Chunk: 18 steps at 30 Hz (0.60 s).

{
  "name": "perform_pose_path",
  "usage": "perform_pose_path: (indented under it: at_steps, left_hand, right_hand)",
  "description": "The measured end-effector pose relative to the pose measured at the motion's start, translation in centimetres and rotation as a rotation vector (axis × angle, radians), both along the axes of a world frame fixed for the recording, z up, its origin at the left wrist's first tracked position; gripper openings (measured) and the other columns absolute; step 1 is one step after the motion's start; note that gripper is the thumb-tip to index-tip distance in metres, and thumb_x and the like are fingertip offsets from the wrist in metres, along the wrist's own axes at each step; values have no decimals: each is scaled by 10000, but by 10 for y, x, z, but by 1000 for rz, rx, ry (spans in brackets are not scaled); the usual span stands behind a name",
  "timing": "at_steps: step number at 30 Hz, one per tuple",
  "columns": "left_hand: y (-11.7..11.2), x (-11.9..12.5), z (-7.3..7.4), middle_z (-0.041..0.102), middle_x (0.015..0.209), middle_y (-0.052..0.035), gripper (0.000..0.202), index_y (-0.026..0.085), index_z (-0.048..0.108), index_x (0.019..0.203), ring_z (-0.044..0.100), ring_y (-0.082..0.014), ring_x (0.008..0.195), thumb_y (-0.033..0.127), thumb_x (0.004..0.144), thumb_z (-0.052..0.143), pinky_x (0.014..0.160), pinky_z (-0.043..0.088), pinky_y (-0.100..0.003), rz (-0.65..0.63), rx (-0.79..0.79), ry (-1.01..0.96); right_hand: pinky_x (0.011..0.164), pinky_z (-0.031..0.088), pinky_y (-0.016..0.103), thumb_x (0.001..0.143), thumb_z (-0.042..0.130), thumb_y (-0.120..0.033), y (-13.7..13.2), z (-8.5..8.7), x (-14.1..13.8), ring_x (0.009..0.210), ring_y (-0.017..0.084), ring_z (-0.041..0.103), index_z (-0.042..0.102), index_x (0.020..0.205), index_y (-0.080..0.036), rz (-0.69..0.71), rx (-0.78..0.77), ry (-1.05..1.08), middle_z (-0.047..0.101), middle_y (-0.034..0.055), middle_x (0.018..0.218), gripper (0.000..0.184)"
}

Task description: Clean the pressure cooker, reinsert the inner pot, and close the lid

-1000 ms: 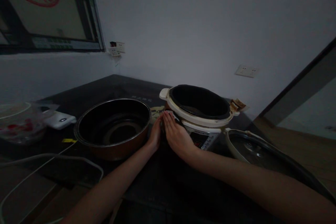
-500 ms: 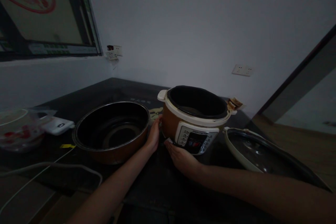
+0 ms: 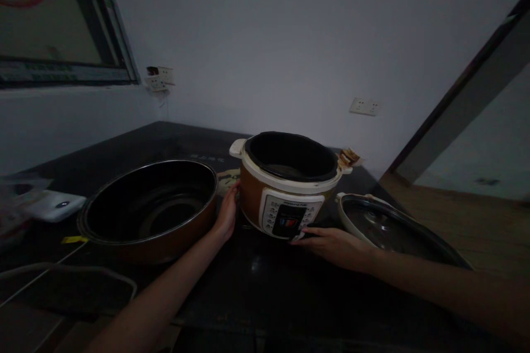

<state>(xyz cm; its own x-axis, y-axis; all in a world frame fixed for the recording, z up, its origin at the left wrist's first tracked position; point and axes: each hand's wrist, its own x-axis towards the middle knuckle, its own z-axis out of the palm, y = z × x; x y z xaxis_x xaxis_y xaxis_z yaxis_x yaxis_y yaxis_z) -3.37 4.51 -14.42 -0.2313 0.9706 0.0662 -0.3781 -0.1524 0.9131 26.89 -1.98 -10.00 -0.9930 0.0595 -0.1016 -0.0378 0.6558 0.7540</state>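
Note:
A brown electric pressure cooker (image 3: pixel 253 193) with a white rim and control panel stands on the dark countertop (image 3: pixel 248 292). Its lid is off, and the dark inside shows. Against the cooker's left side my left hand (image 3: pixel 226 212) rests with its fingers stretched out. My right hand (image 3: pixel 337 248) pinches a small white wipe (image 3: pixel 298 236), perhaps tissue or cloth, at the panel's lower right edge. The round lid (image 3: pixel 372 226) lies right of the cooker, partly behind my right forearm. Left of my left hand sits a wide brown pot (image 3: pixel 165 242) with a dark inside.
At the left are a white device (image 3: pixel 58 205), a yellow tag (image 3: pixel 74 239), a clear plastic bag (image 3: pixel 14 204) and a pale cable (image 3: pixel 83 269). Sockets (image 3: pixel 364 106) are on the wall behind. The countertop's front edge runs below my arms.
My right hand has moved right with the white wipe, from the panel's lower left corner to its lower right. My left hand stays at the cooker's side. The view has shifted right.

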Motion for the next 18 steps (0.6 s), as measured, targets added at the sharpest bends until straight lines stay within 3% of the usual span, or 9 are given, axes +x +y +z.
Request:
perform_pose_path:
  at_steps: [3,6,13,18]
  left_hand:
    - [-1,0,1,554,1368,-24,298,251,645,1110,446,-205,1311,318,890,455,1113,306,-403,-12,-24,-7]
    - [-1,1,2,549,1372,-31,300,249,637,1125,446,-208,1310,319,892,462,1113,306,-404,-15,-40,-7]
    - [-1,2,1,563,1357,-22,309,265,636,1134,439,-205,1318,343,881,478,1110,313,-397,-26,-28,7]
    - [0,1,-1,580,1335,-29,288,255,648,1088,455,-213,1305,341,863,490,1097,332,-396,-2,-21,6]
  right_hand:
    - [1178,244,395,716,449,-107,-1,15,-7,1422,117,217,703,1011,-273,-5,57,-85,580,-123,1309,424]
    - [1167,285,380,780,412,-135,-2,22,-15,1408,129,269,697,1062,-236,2,36,-94,587,-82,1313,413]
    - [1162,287,333,845,326,-93,1,14,-24,1407,140,275,610,1220,-133,29,-138,95,531,-9,1389,472]
    - [1149,276,305,892,325,-142,2,17,-63,1354,137,368,516,1315,-82,28,-194,169,491,27,1427,468]
